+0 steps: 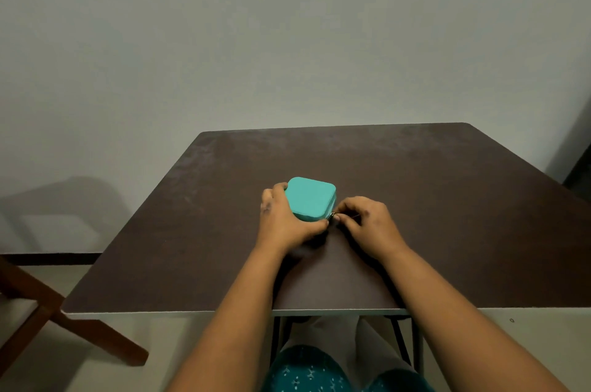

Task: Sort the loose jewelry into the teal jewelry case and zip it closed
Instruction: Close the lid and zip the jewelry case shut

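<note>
Broadly: dark surface (pixel 415 199) carries teal jewelry case (pixel 309 198), lid down, near middle, within easy reach of both arms. Left hand (pixel 281 219) wraps case's left side and near edge, fingers curled round it, likely as brace against zipper drag. Right hand (pixel 367 222) at near-right corner, fingers pinching small metal zipper pull (pixel 332 215). No loose jewelry visible; judgement: closing stage.
</note>
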